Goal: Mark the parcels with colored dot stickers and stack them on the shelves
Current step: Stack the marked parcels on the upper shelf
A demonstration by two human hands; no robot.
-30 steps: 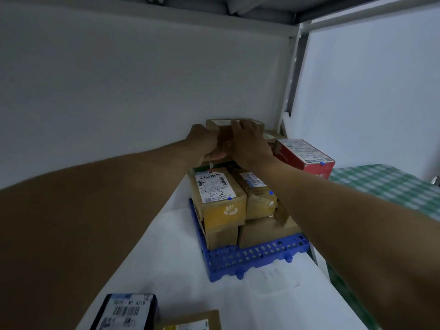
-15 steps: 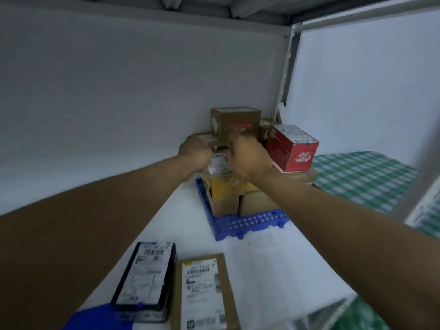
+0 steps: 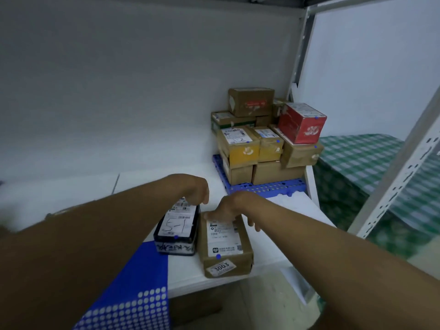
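A brown parcel (image 3: 225, 244) is taken as the reference point; it lies flat near the front edge of the white shelf (image 3: 147, 186), and a white label, a blue dot sticker (image 3: 218, 256) and a tag reading 3003 are seen on it. The right hand (image 3: 229, 209) is found over the far end of this parcel, fingers bent downward, the thumb side lying on the label and other fingertips past the right edge; whether a grip is made cannot be told. Immediately left of the brown parcel, touching or nearly so, a black parcel (image 3: 177, 228) marked 5-1 is noted, also bearing a blue dot. The left hand (image 3: 197, 190) is held at its far end, fingers curled downward; contact cannot be confirmed. Behind and to the right of the brown parcel, well apart, stacked cartons (image 3: 266, 136) are observed on a blue perforated tray (image 3: 266, 186), a red box (image 3: 301, 122) uppermost at the right side.
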